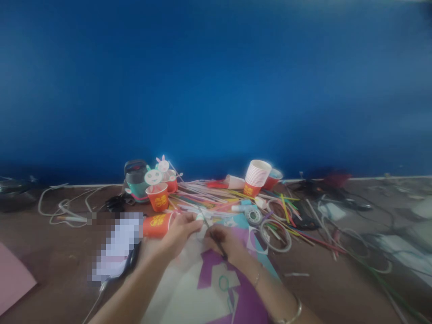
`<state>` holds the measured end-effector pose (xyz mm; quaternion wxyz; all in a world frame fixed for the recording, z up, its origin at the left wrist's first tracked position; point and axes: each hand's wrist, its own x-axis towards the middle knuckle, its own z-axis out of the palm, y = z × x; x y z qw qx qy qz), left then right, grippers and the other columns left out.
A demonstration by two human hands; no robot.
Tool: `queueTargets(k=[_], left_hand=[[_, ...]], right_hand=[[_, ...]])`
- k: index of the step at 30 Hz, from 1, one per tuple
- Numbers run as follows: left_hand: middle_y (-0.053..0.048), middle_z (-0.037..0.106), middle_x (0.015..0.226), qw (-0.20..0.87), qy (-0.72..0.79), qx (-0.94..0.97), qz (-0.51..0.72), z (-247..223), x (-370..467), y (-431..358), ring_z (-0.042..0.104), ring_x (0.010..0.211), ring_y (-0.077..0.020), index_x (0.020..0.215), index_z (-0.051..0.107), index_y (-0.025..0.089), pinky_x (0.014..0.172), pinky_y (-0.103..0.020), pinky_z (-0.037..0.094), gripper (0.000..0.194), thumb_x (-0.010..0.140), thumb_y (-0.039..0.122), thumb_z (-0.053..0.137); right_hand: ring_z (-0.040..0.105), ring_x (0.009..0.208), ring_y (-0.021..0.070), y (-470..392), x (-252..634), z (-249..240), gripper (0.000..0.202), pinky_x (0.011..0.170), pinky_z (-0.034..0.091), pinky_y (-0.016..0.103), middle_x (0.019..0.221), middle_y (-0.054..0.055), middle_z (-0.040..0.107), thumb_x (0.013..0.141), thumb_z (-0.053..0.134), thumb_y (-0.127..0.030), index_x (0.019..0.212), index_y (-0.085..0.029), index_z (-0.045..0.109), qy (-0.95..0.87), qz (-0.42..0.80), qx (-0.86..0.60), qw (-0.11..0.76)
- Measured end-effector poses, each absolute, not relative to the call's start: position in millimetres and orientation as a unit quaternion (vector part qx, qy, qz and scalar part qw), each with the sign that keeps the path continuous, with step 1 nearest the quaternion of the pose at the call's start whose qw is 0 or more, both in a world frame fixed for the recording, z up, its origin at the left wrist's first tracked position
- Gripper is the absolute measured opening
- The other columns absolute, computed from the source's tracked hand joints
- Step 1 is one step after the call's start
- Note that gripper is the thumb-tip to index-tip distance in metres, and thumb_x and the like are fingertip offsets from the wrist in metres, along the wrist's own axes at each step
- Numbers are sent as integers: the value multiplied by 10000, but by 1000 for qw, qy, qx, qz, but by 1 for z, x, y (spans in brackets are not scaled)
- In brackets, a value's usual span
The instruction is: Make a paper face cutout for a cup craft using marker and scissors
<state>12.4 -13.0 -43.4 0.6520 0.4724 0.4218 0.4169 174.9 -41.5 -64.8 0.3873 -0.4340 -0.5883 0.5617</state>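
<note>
My left hand (180, 231) is closed in a pinch at the centre, its fingertips on a small pale piece that looks like paper (200, 217). Close beside it, my right hand (224, 243) is wrapped round a pair of dark scissors (221, 248), their thin blades pointing up and away toward the pale piece. Blur hides whether the blades touch it. An orange paper cup (155, 225) lies on its side just left of my left hand. Beneath both hands are white paper (178, 288) and cut purple paper (251, 301).
Behind my hands spreads a pile of coloured sticks (202, 193). A stack of paper cups (258, 173) stands at the back right, near a tape roll (253, 216). Cups with animal-face cutouts (154, 175) stand back left, by a teal jug (137, 182). A phone (118, 247) lies left.
</note>
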Motion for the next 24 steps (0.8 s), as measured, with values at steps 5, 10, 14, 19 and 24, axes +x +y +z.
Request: queueTargets(k=[5, 10, 14, 19, 24], left_hand=[[33, 497, 553, 653, 425, 472, 413, -43, 14, -14, 459, 579, -113, 584, 516, 170, 591, -247, 353, 241, 628, 326, 695], [31, 494, 560, 651, 430, 472, 411, -41, 15, -15, 447, 587, -114, 584, 519, 167, 598, -249, 345, 236, 624, 330, 685], [29, 494, 570, 653, 430, 471, 409, -40, 14, -14, 445, 598, -115, 591, 527, 161, 608, -252, 341, 230, 620, 323, 687], [25, 501, 560, 660, 421, 467, 410, -43, 13, -13, 434, 581, -109, 585, 532, 155, 591, -247, 324, 237, 610, 322, 698], [23, 506, 557, 661, 418, 466, 413, -46, 13, -12, 425, 565, -103, 587, 530, 153, 577, -243, 309, 238, 611, 318, 700]], right_hand=[[351, 496, 80, -41, 177, -64, 365, 461, 297, 217, 567, -60, 419, 666, 715, -494, 762, -174, 567, -602, 553, -434, 379], [348, 504, 80, -41, 177, -63, 404, 461, 297, 219, 582, -58, 424, 661, 706, -524, 797, -175, 554, -600, 558, -431, 378], [327, 487, 76, -39, 176, -67, 401, 440, 272, 214, 549, -69, 394, 656, 712, -518, 791, -174, 557, -602, 555, -436, 373], [319, 468, 69, -38, 176, -72, 406, 424, 261, 209, 535, -69, 403, 647, 718, -525, 779, -175, 562, -591, 559, -440, 381], [323, 465, 66, -38, 176, -72, 404, 418, 254, 204, 534, -64, 423, 648, 720, -518, 768, -169, 557, -587, 565, -437, 381]])
